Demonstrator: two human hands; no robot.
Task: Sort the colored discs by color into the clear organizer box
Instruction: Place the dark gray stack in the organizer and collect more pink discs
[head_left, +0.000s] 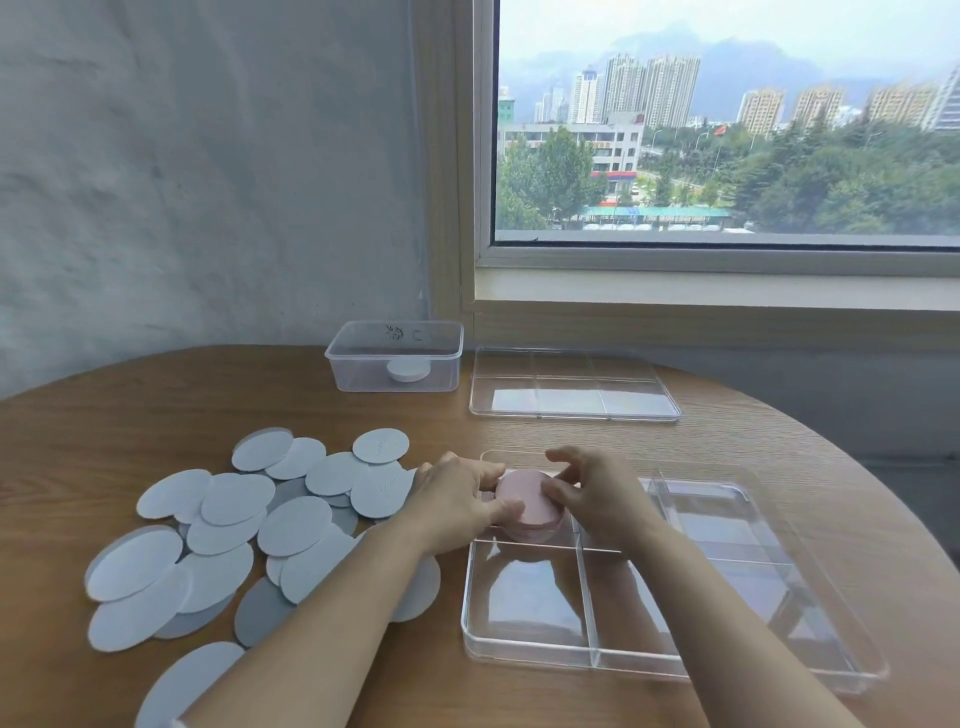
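Daylight from the window (727, 124) falls across the round wooden table (363, 410) that I'm working at, with a grey plastered wall (208, 156) off to my left. Both my hands meet over the clear organizer box (727, 670) in front of me, at its far-left compartment, where a stack of pink discs (530, 506) sits. My left hand (457, 501) presses against the stack's left edge, thumb and fingers closed onto it, and my right hand (597, 493) takes the right edge the same way — so each grip is grasping the pink stack, one from either side. The other compartments of the box that I can see hold nothing. To my left, a loose heap of pale blue-grey discs (234, 525) lies spread over the table, many overlapping, with a few darker grey discs (260, 613) showing among and under them. Farther back, near the wall, stands a small clear tub (395, 358) with a white disc stack (408, 369) inside it, and just beside the tub, to its right, lies a flat clear lid (571, 384) moulded into sections, well apart from the box I'm filling.
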